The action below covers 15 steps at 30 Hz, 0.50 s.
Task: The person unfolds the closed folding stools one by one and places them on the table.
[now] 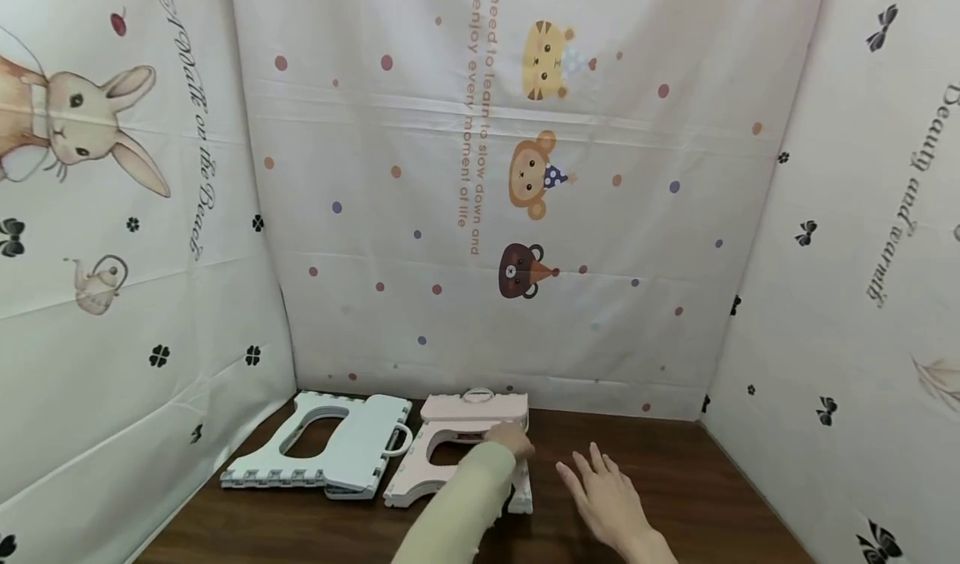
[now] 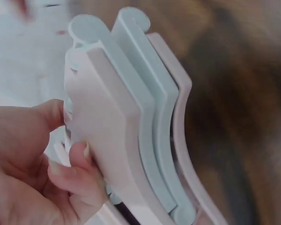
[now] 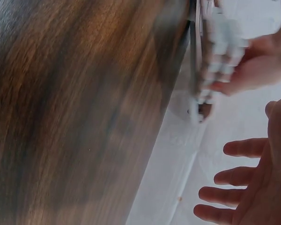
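1. The left hand [image 1: 512, 439] grips the edge of the pink stool [image 1: 459, 424], with the fingers bent around it.
2. This folded stool is at the brown table [image 1: 682, 485], just beside the light blue stool [image 1: 360, 443]; whether it lies fully flat, I cannot tell.
3. The right hand [image 1: 609, 501] holds nothing; its fingers are spread wide, near the pink stool.

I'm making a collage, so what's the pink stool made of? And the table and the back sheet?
The pink stool looks like hard plastic, smooth and satiny: evenly coloured, with rounded edges. The table looks like wood or a wood-look covering, slightly shiny: dark grain streaks show. The back sheet seems to be printed cloth, maybe thin plastic, with a soft sheen: it has fold creases.
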Each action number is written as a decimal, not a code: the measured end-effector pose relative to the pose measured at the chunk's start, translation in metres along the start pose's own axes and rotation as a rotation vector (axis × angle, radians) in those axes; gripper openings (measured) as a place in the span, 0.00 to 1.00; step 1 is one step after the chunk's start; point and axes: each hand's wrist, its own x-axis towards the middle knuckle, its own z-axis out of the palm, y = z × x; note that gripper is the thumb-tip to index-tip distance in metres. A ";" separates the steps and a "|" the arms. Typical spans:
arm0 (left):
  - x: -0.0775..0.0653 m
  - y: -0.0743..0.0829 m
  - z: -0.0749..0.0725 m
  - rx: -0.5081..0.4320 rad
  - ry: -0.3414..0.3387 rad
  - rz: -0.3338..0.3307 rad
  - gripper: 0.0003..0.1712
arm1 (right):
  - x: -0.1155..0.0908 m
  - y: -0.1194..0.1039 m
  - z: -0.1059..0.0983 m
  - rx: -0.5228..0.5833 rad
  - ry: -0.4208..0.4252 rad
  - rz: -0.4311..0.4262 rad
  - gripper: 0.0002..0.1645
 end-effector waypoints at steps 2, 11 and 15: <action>-0.001 -0.001 -0.020 -0.074 -0.026 0.015 0.16 | 0.000 0.001 -0.001 -0.006 0.011 -0.005 0.46; -0.004 -0.018 -0.091 -0.568 -0.290 -0.029 0.15 | -0.006 0.008 -0.001 -0.022 0.005 -0.006 0.46; -0.007 -0.031 -0.114 -0.669 -0.364 0.019 0.17 | -0.008 0.013 -0.002 -0.046 0.041 -0.019 0.43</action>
